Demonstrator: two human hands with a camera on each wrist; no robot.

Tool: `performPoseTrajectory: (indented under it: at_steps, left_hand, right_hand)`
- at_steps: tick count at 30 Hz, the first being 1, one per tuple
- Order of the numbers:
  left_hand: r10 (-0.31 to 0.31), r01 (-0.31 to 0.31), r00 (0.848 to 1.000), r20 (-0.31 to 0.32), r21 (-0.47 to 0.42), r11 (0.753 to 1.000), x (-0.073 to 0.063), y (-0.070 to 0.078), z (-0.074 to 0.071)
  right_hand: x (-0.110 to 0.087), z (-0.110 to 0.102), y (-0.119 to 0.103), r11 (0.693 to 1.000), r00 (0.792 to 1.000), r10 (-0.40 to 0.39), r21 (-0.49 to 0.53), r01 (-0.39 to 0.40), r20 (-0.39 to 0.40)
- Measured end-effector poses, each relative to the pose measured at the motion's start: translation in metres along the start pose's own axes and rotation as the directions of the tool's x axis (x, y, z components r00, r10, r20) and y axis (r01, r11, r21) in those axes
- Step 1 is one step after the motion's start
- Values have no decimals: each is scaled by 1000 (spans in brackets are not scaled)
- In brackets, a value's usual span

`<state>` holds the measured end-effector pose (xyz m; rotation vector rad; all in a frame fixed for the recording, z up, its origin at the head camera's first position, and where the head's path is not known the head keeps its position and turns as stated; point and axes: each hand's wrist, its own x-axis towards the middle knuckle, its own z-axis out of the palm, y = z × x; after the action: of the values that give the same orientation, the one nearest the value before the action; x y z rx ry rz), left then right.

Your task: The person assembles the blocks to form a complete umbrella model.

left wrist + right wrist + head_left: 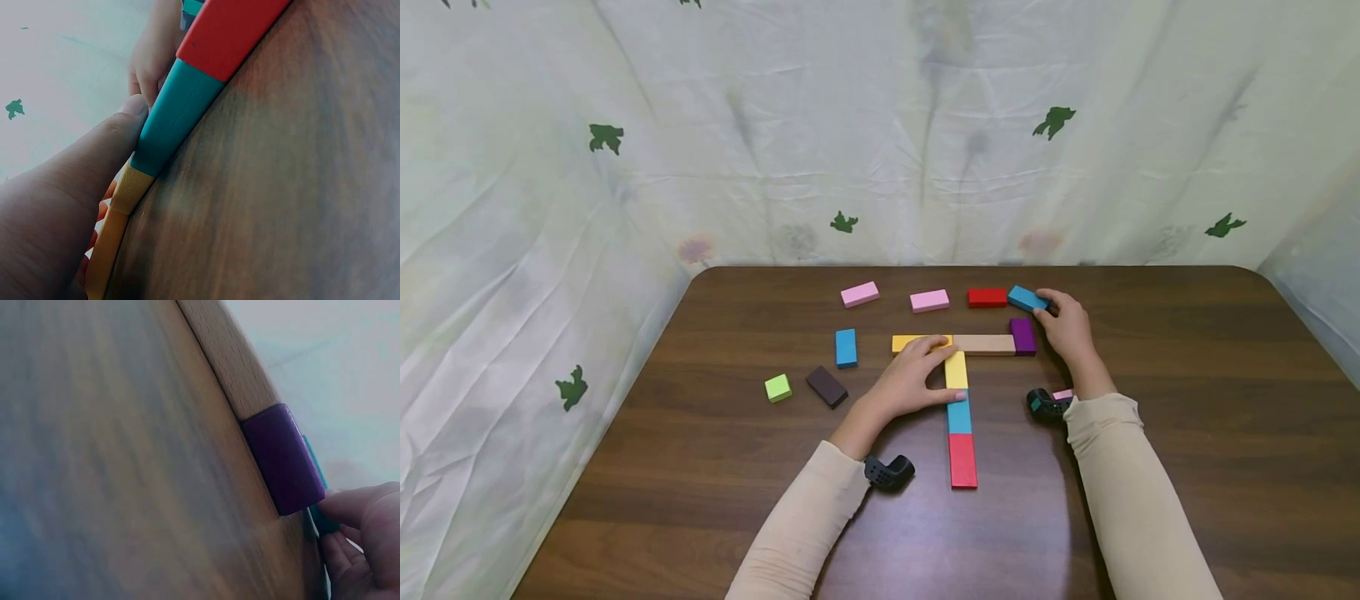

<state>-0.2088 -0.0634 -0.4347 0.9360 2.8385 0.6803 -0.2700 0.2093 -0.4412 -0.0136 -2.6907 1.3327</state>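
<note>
Flat wooden blocks form a T shape on the table. Its stem is a yellow block, a light blue block and a red block; its top bar has another yellow block, a tan block and a purple block. My left hand spreads over the join, thumb at the light blue block, fingertips by the yellow ones. Behind the purple block, my right hand pinches the right end of a blue block, thumb on the near side.
Along the back lie two pink blocks and a red block. To the left are a blue block, a dark block and a green block. A pink block is partly hidden beneath my right wrist.
</note>
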Motion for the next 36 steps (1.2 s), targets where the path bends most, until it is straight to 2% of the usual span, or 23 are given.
performPoseTrajectory:
  at_steps: [9, 22, 36]
  left_hand:
    - [1, -1, 1000, -5, 4, 1000, 0, -2, 0]
    - [9, -8, 1000, -11, 16, 1000, 0, -2, 2]
    - [13, -12, 1000, -9, 14, 1000, -1, -1, 1]
  right_hand:
    - [-4, -2, -2, 999, 999, -33, -13, 33, 21]
    - [-2, 5, -15, 1000, 998, -24, -6, 25, 63]
    - [4, 13, -17, 1000, 998, -19, -14, 20, 65]
